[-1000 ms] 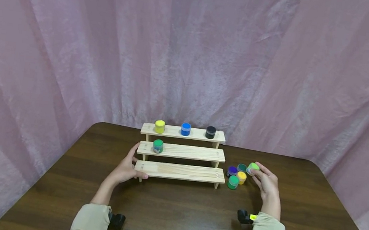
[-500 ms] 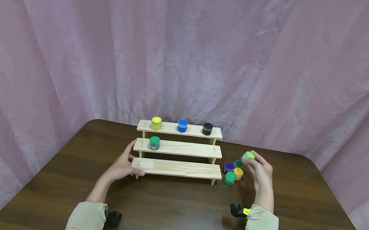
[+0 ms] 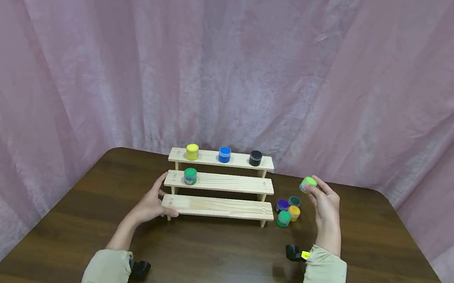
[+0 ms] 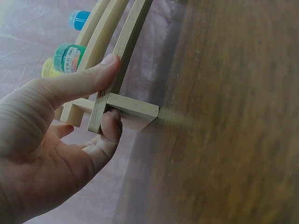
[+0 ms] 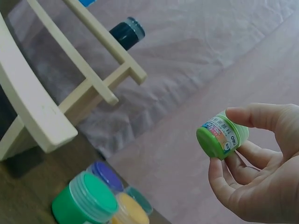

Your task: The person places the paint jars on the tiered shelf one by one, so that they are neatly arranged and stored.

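My left hand (image 3: 148, 205) grips the left end of the lowest board of a three-step wooden display rack (image 3: 219, 207), thumb on top and fingers below. My right hand (image 3: 326, 209) pinches a lime-green paint jar (image 5: 222, 135) between thumb and fingertips, held up off the table to the right of the rack. Along the top step stand a yellow jar (image 3: 192, 152), a blue jar (image 3: 224, 155) and a black jar (image 3: 255, 158). One green jar (image 3: 190, 176) sits at the left of the middle step.
Beside the rack's right end, several paint jars cluster on the brown table (image 3: 212, 262): purple (image 3: 282, 206), dark teal (image 3: 294, 201), yellow-orange (image 3: 293, 213) and green (image 3: 283, 219). A pink curtain (image 3: 236, 67) hangs behind the table.
The right hand has raised the lime-green jar up and away from the cluster. My left hand keeps its grip on the rack. The head view has shifted slightly.
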`<move>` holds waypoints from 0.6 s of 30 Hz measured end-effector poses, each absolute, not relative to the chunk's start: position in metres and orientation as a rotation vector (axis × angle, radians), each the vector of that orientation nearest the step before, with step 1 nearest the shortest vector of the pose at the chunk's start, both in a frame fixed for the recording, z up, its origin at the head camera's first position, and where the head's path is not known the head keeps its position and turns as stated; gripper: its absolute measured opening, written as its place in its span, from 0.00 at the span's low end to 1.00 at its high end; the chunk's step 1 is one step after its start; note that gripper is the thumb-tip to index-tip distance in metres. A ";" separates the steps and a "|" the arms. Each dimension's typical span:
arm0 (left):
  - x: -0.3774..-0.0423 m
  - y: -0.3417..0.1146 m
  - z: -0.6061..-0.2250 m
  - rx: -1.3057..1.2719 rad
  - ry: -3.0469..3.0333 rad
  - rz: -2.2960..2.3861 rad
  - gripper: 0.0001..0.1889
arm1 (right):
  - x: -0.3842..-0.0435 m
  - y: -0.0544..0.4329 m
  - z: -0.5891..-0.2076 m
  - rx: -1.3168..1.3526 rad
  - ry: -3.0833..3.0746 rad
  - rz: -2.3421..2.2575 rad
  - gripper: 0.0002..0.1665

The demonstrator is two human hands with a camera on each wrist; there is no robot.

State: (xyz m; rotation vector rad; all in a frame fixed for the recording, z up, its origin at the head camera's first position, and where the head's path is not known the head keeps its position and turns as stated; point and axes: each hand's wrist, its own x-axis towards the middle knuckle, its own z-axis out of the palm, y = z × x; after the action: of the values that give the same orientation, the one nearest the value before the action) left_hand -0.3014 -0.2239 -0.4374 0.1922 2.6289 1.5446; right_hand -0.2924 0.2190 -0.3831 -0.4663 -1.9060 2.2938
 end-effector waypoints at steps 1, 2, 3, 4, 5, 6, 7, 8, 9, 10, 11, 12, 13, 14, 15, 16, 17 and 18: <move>-0.301 -0.224 -0.437 0.193 2.628 1.549 0.66 | -0.293 0.218 -0.381 -0.461 -1.896 2.298 0.36; -0.301 -0.223 -0.437 0.194 2.627 1.550 0.66 | -0.294 0.218 -0.380 -0.454 -1.889 2.297 0.36; -0.301 -0.223 -0.437 0.196 2.628 1.549 0.66 | -0.295 0.217 -0.379 -0.447 -1.883 2.296 0.36; -0.301 -0.223 -0.437 0.197 2.628 1.549 0.66 | -0.295 0.216 -0.377 -0.444 -1.880 2.293 0.36; -0.301 -0.223 -0.438 0.198 2.626 1.549 0.66 | -0.296 0.215 -0.376 -0.435 -1.878 2.291 0.36; -0.301 -0.223 -0.438 0.196 2.627 1.548 0.66 | -0.296 0.215 -0.375 -0.423 -1.885 2.286 0.36; -0.301 -0.223 -0.438 0.193 2.628 1.546 0.66 | -0.296 0.214 -0.373 -0.410 -1.894 2.281 0.36; -0.301 -0.223 -0.438 0.189 2.631 1.543 0.66 | -0.296 0.213 -0.372 -0.396 -1.916 2.270 0.36; -0.301 -0.223 -0.439 0.187 2.631 1.545 0.66 | -0.297 0.212 -0.371 -0.385 -1.932 2.265 0.36; -0.301 -0.223 -0.439 0.186 2.632 1.547 0.66 | -0.297 0.211 -0.370 -0.374 -1.952 2.256 0.37; -0.301 -0.223 -0.439 0.186 2.633 1.549 0.66 | -0.297 0.210 -0.368 -0.362 -1.968 2.250 0.37; -0.301 -0.223 -0.439 0.187 2.634 1.550 0.67 | -0.297 0.210 -0.367 -0.353 -1.981 2.243 0.37; -0.301 -0.223 -0.439 0.190 2.632 1.552 0.67 | -0.298 0.209 -0.366 -0.345 -1.991 2.236 0.37; -0.301 -0.224 -0.439 0.195 2.632 1.554 0.67 | -0.298 0.208 -0.366 -0.339 -1.999 2.227 0.37; -0.301 -0.224 -0.439 0.198 2.631 1.555 0.67 | -0.299 0.207 -0.365 -0.331 -2.010 2.215 0.37; -0.301 -0.224 -0.439 0.200 2.632 1.554 0.67 | -0.299 0.206 -0.364 -0.319 -2.017 2.209 0.37; -0.302 -0.224 -0.439 0.201 2.632 1.557 0.67 | -0.300 0.205 -0.363 -0.307 -2.026 2.201 0.37; -0.302 -0.224 -0.439 0.201 2.633 1.557 0.67 | -0.300 0.204 -0.362 -0.297 -2.031 2.193 0.37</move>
State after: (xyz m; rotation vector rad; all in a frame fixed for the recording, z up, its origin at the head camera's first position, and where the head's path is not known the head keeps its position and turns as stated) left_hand -0.3015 -0.2245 -0.4393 0.2008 2.6327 1.5566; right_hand -0.3005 0.2041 -0.3622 -0.2966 -2.0305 2.1934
